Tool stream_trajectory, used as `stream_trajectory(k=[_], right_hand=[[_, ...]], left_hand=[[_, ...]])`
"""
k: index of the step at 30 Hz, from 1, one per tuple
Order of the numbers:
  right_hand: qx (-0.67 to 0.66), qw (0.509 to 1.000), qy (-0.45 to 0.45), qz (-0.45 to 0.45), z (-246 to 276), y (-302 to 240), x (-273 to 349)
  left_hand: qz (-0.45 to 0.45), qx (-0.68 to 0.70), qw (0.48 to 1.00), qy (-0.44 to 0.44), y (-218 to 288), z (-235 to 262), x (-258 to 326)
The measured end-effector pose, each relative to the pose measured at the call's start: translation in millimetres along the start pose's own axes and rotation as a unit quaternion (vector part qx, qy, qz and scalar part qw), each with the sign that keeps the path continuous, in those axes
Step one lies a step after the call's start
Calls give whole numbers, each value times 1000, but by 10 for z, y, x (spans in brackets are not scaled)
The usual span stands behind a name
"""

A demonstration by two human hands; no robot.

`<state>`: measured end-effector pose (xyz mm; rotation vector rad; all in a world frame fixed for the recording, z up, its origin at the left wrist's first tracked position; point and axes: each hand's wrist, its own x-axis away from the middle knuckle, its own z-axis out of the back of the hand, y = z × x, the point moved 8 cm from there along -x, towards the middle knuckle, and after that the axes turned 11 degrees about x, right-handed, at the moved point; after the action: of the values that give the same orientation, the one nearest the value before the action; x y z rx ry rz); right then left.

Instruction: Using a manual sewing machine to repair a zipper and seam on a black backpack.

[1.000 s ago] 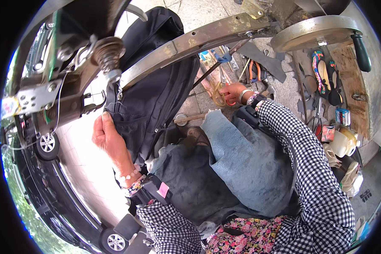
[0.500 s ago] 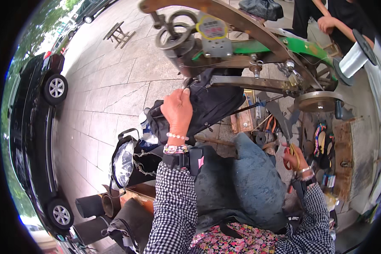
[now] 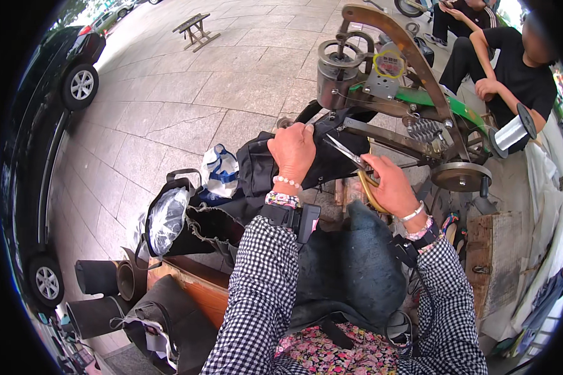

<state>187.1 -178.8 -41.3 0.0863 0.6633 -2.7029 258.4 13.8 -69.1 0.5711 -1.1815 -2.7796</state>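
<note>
A black fabric bag (image 3: 256,167) lies beneath the arm of a hand-cranked sewing machine (image 3: 413,119). My left hand (image 3: 292,150) is closed on the bag's upper edge, close to the machine's stitching end. In my right hand (image 3: 391,187) are scissors (image 3: 346,150) with gold-coloured handles. Their blades stand slightly apart, pointing up and left toward my left hand, over the bag. Whether the blades touch the fabric, I cannot tell. A dark apron (image 3: 363,269) covers my lap below both hands.
A spool of white thread (image 3: 511,134) sits at the machine's right, above its hand wheel (image 3: 460,177). Open dark bags (image 3: 214,225) and a wooden box (image 3: 497,250) flank me. A seated person (image 3: 513,81) is at the far right; a black car (image 3: 44,150) stands left.
My right hand has brought the scissors up and left from the tools at the right to beside my left hand. The view has shifted; my left hand still grips the bag.
</note>
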Motion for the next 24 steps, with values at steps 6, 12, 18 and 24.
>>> stream_trajectory(k=[6, 12, 18, 24], right_hand=[[88, 995, -17, -45, 51, -143, -217], [84, 996, 1, -23, -67, -168, -378], [-19, 994, -66, -88, -219, -172, -432], [-73, 996, -39, -41, -161, -218, -338]], left_hand=[[-7, 9, 1000, 4, 64, 42, 15], [-12, -8, 1000, 3, 80, 44, 7], [-15, 1, 1000, 4, 102, 24, 9], [-19, 3, 1000, -2, 78, 59, -12]])
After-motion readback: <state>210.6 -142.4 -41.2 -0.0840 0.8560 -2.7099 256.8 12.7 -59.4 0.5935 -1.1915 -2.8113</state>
